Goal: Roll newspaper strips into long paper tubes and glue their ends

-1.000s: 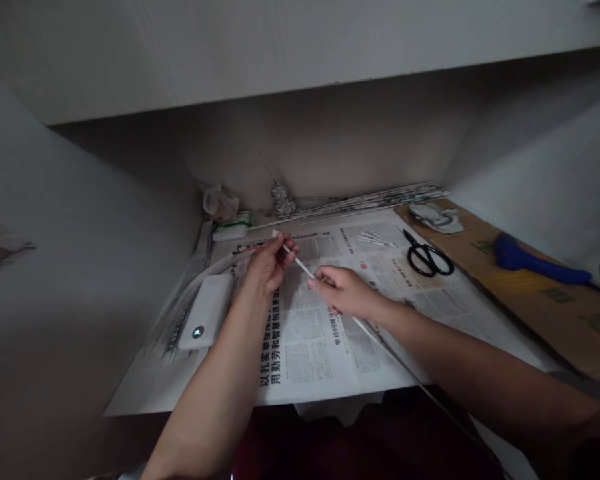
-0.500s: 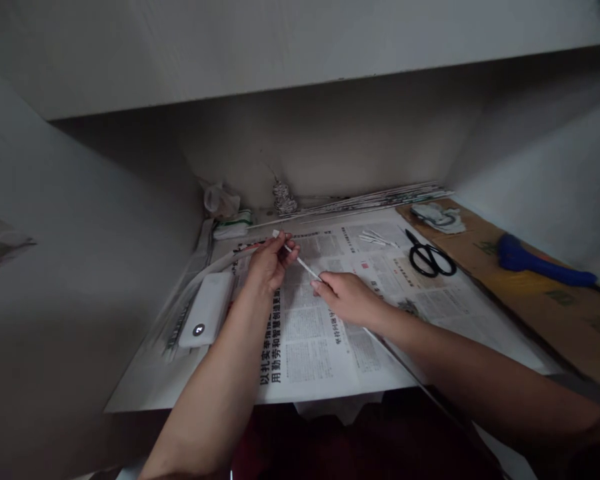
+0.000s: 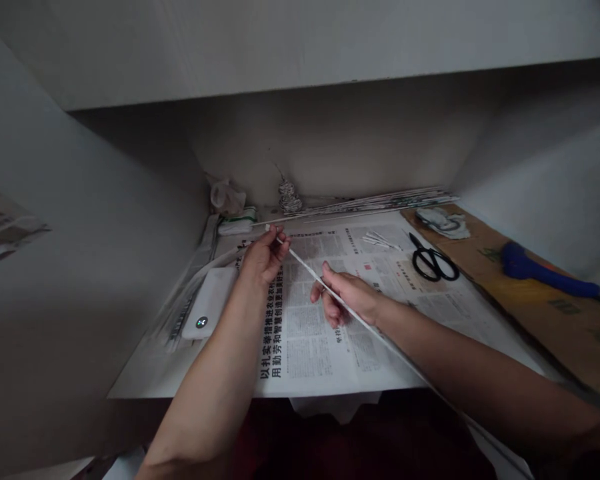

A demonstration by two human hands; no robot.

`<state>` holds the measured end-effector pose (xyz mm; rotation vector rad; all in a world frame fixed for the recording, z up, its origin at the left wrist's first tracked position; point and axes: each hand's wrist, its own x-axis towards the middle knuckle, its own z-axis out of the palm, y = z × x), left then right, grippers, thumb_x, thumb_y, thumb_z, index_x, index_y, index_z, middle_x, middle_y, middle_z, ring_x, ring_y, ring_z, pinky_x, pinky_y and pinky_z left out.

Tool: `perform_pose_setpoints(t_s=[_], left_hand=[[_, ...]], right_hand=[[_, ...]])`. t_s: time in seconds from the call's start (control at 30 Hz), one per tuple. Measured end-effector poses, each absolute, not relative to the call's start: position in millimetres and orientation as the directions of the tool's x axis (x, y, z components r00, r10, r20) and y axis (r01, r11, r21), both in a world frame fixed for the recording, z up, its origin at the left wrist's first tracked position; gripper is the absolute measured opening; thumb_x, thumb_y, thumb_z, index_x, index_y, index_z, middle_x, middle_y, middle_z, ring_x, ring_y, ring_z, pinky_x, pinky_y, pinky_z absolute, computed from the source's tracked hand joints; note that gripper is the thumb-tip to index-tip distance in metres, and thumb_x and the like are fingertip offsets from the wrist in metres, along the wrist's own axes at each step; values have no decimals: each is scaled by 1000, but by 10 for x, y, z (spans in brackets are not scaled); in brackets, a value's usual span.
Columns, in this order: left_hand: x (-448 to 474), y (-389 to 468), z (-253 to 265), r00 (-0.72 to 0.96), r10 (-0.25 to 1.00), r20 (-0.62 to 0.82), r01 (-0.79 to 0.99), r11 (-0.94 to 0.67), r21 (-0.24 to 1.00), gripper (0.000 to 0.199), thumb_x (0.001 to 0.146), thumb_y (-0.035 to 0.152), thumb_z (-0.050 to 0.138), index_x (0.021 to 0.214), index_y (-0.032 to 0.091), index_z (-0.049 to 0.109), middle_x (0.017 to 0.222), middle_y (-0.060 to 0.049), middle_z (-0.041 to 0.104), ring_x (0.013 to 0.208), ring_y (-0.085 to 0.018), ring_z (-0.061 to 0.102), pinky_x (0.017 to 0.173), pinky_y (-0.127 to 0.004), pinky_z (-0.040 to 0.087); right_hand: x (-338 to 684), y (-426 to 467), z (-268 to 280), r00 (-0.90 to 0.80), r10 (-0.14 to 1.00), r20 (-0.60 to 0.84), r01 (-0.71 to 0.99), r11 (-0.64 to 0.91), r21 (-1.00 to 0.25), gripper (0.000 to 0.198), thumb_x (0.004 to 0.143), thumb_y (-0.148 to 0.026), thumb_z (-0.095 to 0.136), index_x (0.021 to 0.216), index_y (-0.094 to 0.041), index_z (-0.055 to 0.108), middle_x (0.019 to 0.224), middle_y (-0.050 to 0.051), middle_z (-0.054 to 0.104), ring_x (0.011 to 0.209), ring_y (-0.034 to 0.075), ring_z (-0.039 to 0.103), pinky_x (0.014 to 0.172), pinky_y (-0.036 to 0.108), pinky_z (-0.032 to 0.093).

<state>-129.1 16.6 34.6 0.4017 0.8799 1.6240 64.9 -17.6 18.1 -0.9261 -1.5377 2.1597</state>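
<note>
Over the newspaper (image 3: 307,350), my left hand (image 3: 265,257) is closed in a pinch on the upper end of a long, thin white paper strip (image 3: 305,264), which looks rolled or twisted. From there the strip slants down to the right, across my right hand (image 3: 350,297) and along the forearm, past the table's front edge. My right hand is loosened: the thumb is raised, the fingers are apart, and the strip lies against the palm without a visible grip. A small pale end sticks out beyond my left fingertips.
Black-handled scissors (image 3: 435,262) and short white pieces (image 3: 380,241) lie to the right. A blue glue gun (image 3: 547,270) and a crumpled cloth (image 3: 444,223) rest on cardboard (image 3: 560,313). A white power bank (image 3: 209,303) lies left. Thin paper sticks (image 3: 380,201) line the back.
My right hand has gone from pinching the strip to opened fingers, with more of the strip showing. My left hand has shifted slightly left, still pinching. The view has shifted slightly.
</note>
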Motion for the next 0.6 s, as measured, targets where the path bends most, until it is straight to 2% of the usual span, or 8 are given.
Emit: perform_pose_setpoints(t_s=[0.1,0.3,0.43,0.5,0.6], left_hand=[[-1313,181,327,-287,937,-198,-672,-49,738,17,87,20,50,76,10,59,58,0,56,55,-8,60,49,-12,50],[-1343,203,294,-287,932,-223,-664,-26,747,18,87,19,50,75,10,60,59,-2,57,55,-9,61,49,-13,51],[-1332,209,284,-291,930,-226,-668,-28,744,19,87,18,50,74,10,60,58,-1,57,54,-8,60,48,-13,50],[-1289,202,275,-274,935,-226,-662,-12,750,19,87,18,50,75,10,61,58,-1,57,54,-8,60,48,-13,50],[-1199,182,260,-219,949,-228,-641,36,766,16,86,17,52,76,9,62,60,-2,58,53,-8,60,48,-14,51]], right_hand=[[638,-140,150,-668,691,-276,147,-241,-959,47,87,-58,39,76,-16,55,39,-4,46,34,12,52,32,19,30],[618,-157,106,-585,786,-198,246,-61,-967,40,88,-52,41,71,-17,50,36,-6,44,30,9,46,33,17,30],[619,-172,120,-613,758,-224,212,-116,-970,46,89,-57,33,82,-17,56,43,-5,49,33,10,49,32,18,32],[622,-168,117,-635,742,-215,191,-119,-974,45,88,-58,36,90,-18,58,48,-4,52,36,9,50,34,19,35],[628,-145,96,-613,773,-164,192,-55,-980,37,86,-52,47,84,-18,58,47,-4,51,36,8,48,37,19,37]])
